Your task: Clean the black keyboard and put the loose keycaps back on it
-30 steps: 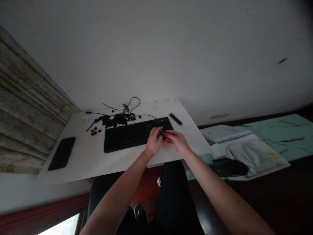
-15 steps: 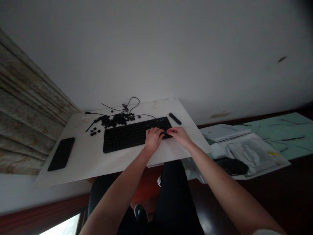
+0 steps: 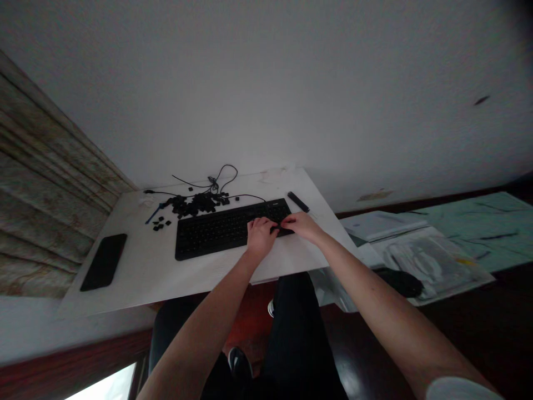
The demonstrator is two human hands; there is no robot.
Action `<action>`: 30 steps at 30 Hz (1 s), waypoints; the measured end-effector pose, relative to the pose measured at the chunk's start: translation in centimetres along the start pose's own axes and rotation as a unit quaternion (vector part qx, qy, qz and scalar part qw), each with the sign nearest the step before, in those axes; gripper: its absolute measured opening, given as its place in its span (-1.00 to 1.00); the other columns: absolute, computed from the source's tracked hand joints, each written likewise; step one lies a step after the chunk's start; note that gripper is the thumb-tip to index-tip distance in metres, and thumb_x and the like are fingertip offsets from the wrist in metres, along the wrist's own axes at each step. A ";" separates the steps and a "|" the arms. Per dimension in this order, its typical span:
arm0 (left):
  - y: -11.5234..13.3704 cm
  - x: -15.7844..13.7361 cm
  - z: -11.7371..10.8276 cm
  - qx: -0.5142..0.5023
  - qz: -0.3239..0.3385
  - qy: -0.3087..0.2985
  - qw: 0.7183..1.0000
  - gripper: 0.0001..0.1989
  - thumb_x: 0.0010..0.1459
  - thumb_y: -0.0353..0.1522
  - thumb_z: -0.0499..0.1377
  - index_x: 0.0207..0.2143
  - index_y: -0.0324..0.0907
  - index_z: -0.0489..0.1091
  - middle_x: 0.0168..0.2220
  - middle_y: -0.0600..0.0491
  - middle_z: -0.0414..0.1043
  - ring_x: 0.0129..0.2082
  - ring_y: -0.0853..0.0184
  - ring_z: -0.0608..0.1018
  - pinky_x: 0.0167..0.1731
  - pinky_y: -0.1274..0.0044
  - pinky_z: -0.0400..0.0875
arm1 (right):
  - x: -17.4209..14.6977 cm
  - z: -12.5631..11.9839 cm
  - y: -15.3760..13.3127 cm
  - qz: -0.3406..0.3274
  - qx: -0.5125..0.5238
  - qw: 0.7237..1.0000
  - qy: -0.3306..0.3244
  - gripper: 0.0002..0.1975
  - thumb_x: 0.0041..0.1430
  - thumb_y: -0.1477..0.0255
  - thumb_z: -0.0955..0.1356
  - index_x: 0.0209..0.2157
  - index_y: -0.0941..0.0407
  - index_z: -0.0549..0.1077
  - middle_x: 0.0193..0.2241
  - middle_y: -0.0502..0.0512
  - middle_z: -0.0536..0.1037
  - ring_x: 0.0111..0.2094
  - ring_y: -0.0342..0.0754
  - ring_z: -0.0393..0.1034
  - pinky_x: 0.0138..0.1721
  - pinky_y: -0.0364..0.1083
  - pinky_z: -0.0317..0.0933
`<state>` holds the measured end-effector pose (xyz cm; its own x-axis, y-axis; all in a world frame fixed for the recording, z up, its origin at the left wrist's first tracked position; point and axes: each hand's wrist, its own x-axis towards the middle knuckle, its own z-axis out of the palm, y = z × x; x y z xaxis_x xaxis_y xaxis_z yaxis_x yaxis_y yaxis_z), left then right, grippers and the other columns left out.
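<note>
A black keyboard (image 3: 212,233) lies on the white desk, with both hands over its right-hand part. My left hand (image 3: 261,234) rests there with curled fingers, thumb and index drawn together near the right hand. Close beside it, my right hand (image 3: 302,225) makes a pinch, its fingertips almost meeting the left ones at the keys. Whatever small dark thing may sit between the fingertips is too hidden to name. Behind the keyboard's left half is a heap of loose black keycaps (image 3: 195,204), a few of them scattered to the left.
A thin blue tool (image 3: 154,214) lies left of the heap. The keyboard's black cable (image 3: 227,180) loops at the back. A short black bar (image 3: 298,201) lies at the right, a black phone-like slab (image 3: 104,262) at the left. Right of the desk (image 3: 233,269) stand papers and a plastic-covered packet (image 3: 425,258).
My right hand has shifted slightly left and closer to the left fingertips. The left hand stays in nearly the same place. The keyboard and the keycaps lie as before.
</note>
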<state>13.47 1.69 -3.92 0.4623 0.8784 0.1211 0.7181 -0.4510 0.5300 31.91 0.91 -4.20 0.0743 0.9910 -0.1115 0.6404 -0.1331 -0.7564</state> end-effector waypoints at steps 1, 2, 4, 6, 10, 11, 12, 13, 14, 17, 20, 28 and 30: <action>0.0 0.0 0.0 0.000 -0.001 0.001 1.000 -0.84 0.26 -0.29 0.21 -0.14 -0.04 0.54 -0.09 0.05 0.51 0.01 0.23 0.43 0.12 0.32 0.15 | 0.1 0.0 -0.1 0.002 -0.002 1.000 -0.004 -0.89 0.03 0.47 0.42 -0.43 0.10 0.65 -0.41 0.04 0.67 -0.32 -0.02 0.54 -0.28 -0.12 0.29; 0.0 0.0 -0.1 0.001 -0.002 0.001 1.000 -0.84 0.26 -0.29 0.21 -0.14 -0.04 0.54 -0.09 0.06 0.51 0.01 0.23 0.43 0.12 0.33 0.15 | 0.1 -0.1 -0.1 0.004 -0.004 1.000 -0.007 -0.90 0.02 0.47 0.42 -0.43 0.10 0.65 -0.41 0.05 0.66 -0.33 -0.02 0.53 -0.29 -0.13 0.29; 0.1 0.1 -0.1 0.003 -0.005 -0.004 1.000 -0.84 0.25 -0.29 0.21 -0.15 -0.04 0.55 -0.09 0.06 0.51 0.01 0.22 0.43 0.11 0.33 0.17 | 0.3 -0.1 -0.3 0.011 -0.007 1.000 -0.009 -0.90 0.00 0.48 0.42 -0.44 0.11 0.64 -0.43 0.05 0.66 -0.34 -0.02 0.52 -0.31 -0.13 0.27; 0.1 0.2 -0.2 0.005 -0.007 -0.009 1.000 -0.84 0.25 -0.27 0.21 -0.15 -0.03 0.56 -0.09 0.06 0.51 0.00 0.22 0.43 0.10 0.33 0.18 | 0.3 -0.2 -0.3 0.019 -0.008 1.000 -0.007 -0.92 -0.02 0.48 0.43 -0.45 0.12 0.64 -0.45 0.05 0.64 -0.37 -0.03 0.50 -0.34 -0.13 0.24; 0.3 0.4 -0.5 0.014 -0.013 -0.017 1.000 -0.80 0.28 -0.22 0.18 -0.17 -0.02 0.58 -0.07 0.06 0.52 -0.01 0.20 0.44 0.08 0.33 0.20 | 0.3 -0.1 -0.3 0.037 -0.012 0.999 -0.001 -0.93 -0.05 0.45 0.45 -0.47 0.14 0.62 -0.50 0.05 0.61 -0.44 -0.06 0.45 -0.41 -0.13 0.18; 0.3 0.5 -0.5 0.018 -0.016 -0.019 1.000 -0.79 0.29 -0.22 0.16 -0.17 -0.02 0.58 -0.07 0.05 0.52 -0.01 0.20 0.44 0.08 0.33 0.20 | 0.2 -0.1 -0.4 0.039 -0.011 0.999 0.001 -0.93 -0.05 0.44 0.46 -0.48 0.14 0.61 -0.51 0.05 0.60 -0.44 -0.06 0.45 -0.41 -0.13 0.18; 0.4 0.5 -0.5 0.023 -0.019 -0.021 0.999 -0.78 0.29 -0.21 0.15 -0.18 -0.02 0.58 -0.07 0.04 0.52 0.00 0.19 0.44 0.07 0.33 0.21 | 0.2 -0.1 -0.4 0.042 -0.008 0.999 0.003 -0.93 -0.05 0.43 0.46 -0.48 0.14 0.61 -0.51 0.05 0.60 -0.44 -0.07 0.44 -0.41 -0.13 0.17; 0.4 0.6 -0.6 0.027 -0.021 -0.023 0.999 -0.77 0.30 -0.21 0.15 -0.19 -0.02 0.59 -0.07 0.03 0.52 0.00 0.19 0.44 0.07 0.33 0.21 | 0.1 -0.1 -0.4 0.044 -0.004 0.999 0.005 -0.93 -0.05 0.43 0.46 -0.48 0.14 0.61 -0.51 0.05 0.60 -0.44 -0.07 0.44 -0.41 -0.14 0.17; 0.5 0.7 -0.6 0.030 -0.024 -0.026 0.999 -0.77 0.30 -0.20 0.14 -0.20 -0.02 0.59 -0.07 0.03 0.53 0.00 0.18 0.44 0.06 0.33 0.22 | 0.1 -0.1 -0.5 0.047 0.001 0.999 0.006 -0.94 -0.06 0.44 0.46 -0.49 0.14 0.60 -0.52 0.04 0.60 -0.45 -0.07 0.44 -0.41 -0.14 0.17; 0.8 1.2 -0.9 0.034 -0.050 -0.041 0.997 -0.77 0.28 -0.20 0.14 -0.24 -0.03 0.59 -0.08 0.03 0.54 0.00 0.17 0.45 0.06 0.34 0.23 | 0.1 -0.1 -0.8 0.056 0.017 0.998 0.004 -0.97 -0.08 0.47 0.47 -0.51 0.14 0.59 -0.53 0.04 0.58 -0.44 -0.08 0.43 -0.40 -0.14 0.17; 1.1 2.0 -1.3 0.031 -0.092 -0.079 0.992 -0.79 0.24 -0.19 0.17 -0.25 0.00 0.59 -0.11 0.04 0.56 0.01 0.15 0.47 0.05 0.32 0.25 | 0.3 -0.2 -1.3 0.077 0.028 0.997 -0.001 -0.97 -0.13 0.49 0.48 -0.55 0.15 0.57 -0.56 0.04 0.57 -0.46 -0.08 0.42 -0.41 -0.14 0.15; 1.7 3.3 -2.4 0.040 -0.125 -0.141 0.981 -0.81 0.19 -0.20 0.20 -0.23 0.00 0.57 -0.05 0.04 0.58 0.05 0.12 0.49 0.07 0.28 0.26 | 0.2 -0.5 -2.4 0.120 0.039 0.992 0.005 -0.92 -0.19 0.45 0.48 -0.58 0.17 0.56 -0.63 0.01 0.50 -0.50 -0.09 0.36 -0.47 -0.13 0.08; 1.7 3.4 -2.5 0.045 -0.130 -0.146 0.980 -0.80 0.19 -0.20 0.19 -0.22 -0.01 0.57 -0.03 0.03 0.57 0.06 0.11 0.49 0.07 0.28 0.26 | 0.1 -0.6 -2.5 0.125 0.037 0.991 0.007 -0.92 -0.20 0.45 0.48 -0.58 0.17 0.56 -0.64 0.01 0.49 -0.51 -0.10 0.35 -0.47 -0.12 0.07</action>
<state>14.97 4.26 -0.49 0.3783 0.8883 -0.2604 0.8680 -0.2426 0.4334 30.74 1.39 -1.92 0.2352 0.9266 -0.2936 0.5425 -0.3758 -0.7513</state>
